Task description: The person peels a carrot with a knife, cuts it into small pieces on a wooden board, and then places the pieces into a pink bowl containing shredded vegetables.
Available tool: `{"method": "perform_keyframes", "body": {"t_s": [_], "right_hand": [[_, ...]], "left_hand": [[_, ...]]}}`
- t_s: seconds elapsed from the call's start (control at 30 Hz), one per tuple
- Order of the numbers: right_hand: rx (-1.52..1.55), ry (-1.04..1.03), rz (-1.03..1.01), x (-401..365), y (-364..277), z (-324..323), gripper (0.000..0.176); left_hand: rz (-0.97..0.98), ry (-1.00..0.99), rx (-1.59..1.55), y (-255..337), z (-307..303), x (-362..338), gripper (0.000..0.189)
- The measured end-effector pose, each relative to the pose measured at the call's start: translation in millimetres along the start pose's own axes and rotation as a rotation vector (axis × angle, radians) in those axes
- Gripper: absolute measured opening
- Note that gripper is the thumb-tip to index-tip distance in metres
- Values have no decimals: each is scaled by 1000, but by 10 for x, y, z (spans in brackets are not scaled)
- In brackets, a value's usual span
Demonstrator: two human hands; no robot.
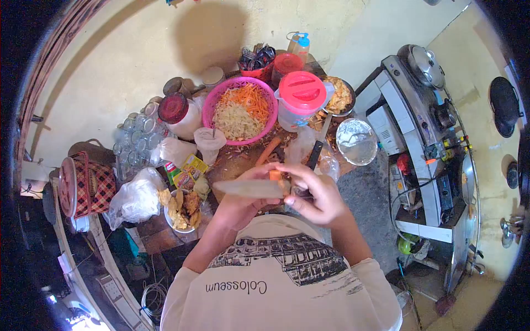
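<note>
Close in front of my chest, both hands meet around a short piece of carrot [274, 175]. My left hand [238, 205] is closed on the carrot, its fingers partly hidden behind a knife [248, 188]. The knife's blade points left and looks slightly blurred; its handle end is in my right hand [319, 197], with thumb and index finger bent around it. Just beyond the hands, a whole carrot [269, 150] lies on the wooden table [234, 160]. To its right rests a second knife with a black handle [315, 155].
A pink basin [207, 113] holds shredded carrot and pale shreds. Beside it stands a red-lidded pitcher [302, 91]. A bowl of fried food [182, 227] sits near the left edge, glass jars [135, 135] behind. A metallic bowl [356, 142] is right; a stove [408, 88] stands farther right.
</note>
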State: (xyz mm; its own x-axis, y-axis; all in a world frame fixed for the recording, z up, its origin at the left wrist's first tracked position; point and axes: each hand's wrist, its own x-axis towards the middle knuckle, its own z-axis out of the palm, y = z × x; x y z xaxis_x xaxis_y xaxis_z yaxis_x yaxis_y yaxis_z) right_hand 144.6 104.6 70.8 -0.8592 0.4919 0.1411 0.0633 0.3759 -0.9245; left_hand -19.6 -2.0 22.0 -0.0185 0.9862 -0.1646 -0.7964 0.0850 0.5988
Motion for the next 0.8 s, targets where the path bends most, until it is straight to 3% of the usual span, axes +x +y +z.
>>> {"method": "perform_keyframes", "body": {"t_s": [0.07,0.27,0.47,0.67,0.8], "right_hand": [[-206,-52,-58,-8,-70,-25,53],[-368,-17,-150,-61,-52,15,60],[-364,-66,-75,-92,-138,-22,59],[-389,-10,-204,-99,-91,14,57],[-374,0,-173,-97,-119,1,56]], "left_hand": [[-5,88,38,27,13,-27,47],[18,159,13,39,60,-46,40],[17,173,16,40,44,-57,36],[57,170,20,-23,4,-51,35],[65,205,27,-22,36,-54,33]]}}
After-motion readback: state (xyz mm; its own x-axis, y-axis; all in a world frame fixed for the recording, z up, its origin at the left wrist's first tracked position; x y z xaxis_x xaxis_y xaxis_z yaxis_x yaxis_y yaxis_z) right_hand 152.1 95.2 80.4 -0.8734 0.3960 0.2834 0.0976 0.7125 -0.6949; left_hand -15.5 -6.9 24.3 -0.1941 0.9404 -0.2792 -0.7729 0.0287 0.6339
